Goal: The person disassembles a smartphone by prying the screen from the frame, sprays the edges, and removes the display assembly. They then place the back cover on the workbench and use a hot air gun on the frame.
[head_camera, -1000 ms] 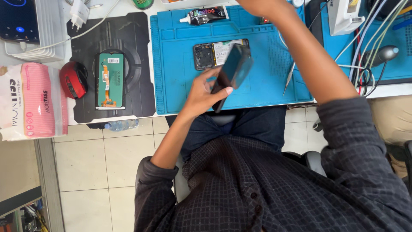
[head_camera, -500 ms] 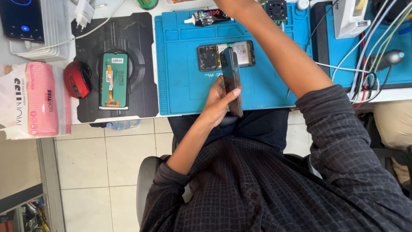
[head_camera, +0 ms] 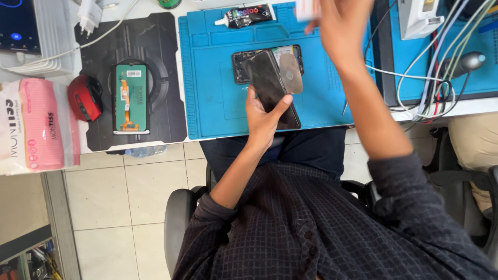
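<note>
Black phone screen (head_camera: pixel 270 85) clamped in left hand (head_camera: pixel 263 120) fingers, right hand (head_camera: pixel 340 26) blurred, grip unclear

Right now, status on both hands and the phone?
Left hand grips dark phone screen panel, tilted over blue mat. Right hand raised at mat's far edge, holding something small and white, blurred. Opened phone lies beneath.

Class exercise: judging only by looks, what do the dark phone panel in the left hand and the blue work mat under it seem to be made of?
Dark glossy phone panel, held by the left hand: probably glass, since its smooth face mirrors light. Blue work mat with moulded compartments: likely silicone or rubber, matte with soft-edged raised ridges; the look alone cannot settle which.
</note>
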